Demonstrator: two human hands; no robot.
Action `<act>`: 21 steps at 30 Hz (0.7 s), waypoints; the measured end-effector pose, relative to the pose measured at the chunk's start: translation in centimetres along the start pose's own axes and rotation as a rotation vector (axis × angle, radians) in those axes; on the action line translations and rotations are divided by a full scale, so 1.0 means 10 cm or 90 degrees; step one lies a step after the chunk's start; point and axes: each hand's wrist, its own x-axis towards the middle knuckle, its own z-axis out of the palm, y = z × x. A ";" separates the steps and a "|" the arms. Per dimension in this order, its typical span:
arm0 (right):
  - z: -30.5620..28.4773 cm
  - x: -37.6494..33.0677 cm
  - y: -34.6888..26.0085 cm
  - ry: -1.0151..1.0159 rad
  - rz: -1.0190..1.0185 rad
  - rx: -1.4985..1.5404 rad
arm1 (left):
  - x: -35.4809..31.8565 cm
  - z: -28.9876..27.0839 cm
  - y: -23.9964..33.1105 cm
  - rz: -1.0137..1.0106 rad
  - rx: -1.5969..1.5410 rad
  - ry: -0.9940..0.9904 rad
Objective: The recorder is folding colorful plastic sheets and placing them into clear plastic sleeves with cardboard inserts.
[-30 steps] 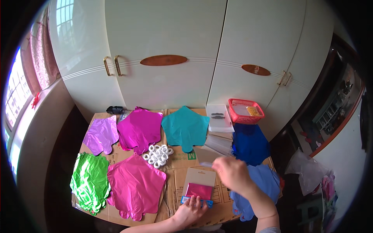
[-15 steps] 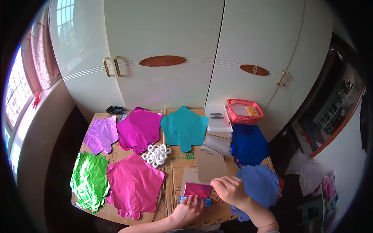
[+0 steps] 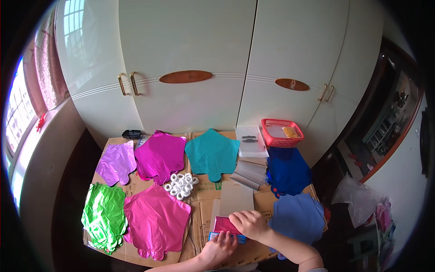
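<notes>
The grey card (image 3: 236, 198) has shifted left, pinched in the right hand (image 3: 251, 225); left hand's (image 3: 219, 248) fingers touch the pink packet (image 3: 221, 224), grip unclear.

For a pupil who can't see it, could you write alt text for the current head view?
A person's left hand rests at the lower end of a shiny pink packet; the right hand is over its right side, below a plain card. Flat coloured shapes, white rings and a red basket are set out before white cupboards.
</notes>
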 end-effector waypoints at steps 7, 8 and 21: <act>0.35 0.02 0.12 -0.041 0.029 -0.133 | -0.01 0.05 0.00 -0.001 -0.001 -0.002; 0.42 0.03 0.15 -0.051 0.036 -0.150 | -0.01 0.05 0.01 -0.001 -0.001 0.001; 0.93 0.24 0.60 -0.031 0.082 -0.183 | 0.06 -0.20 0.00 0.009 -0.013 -0.028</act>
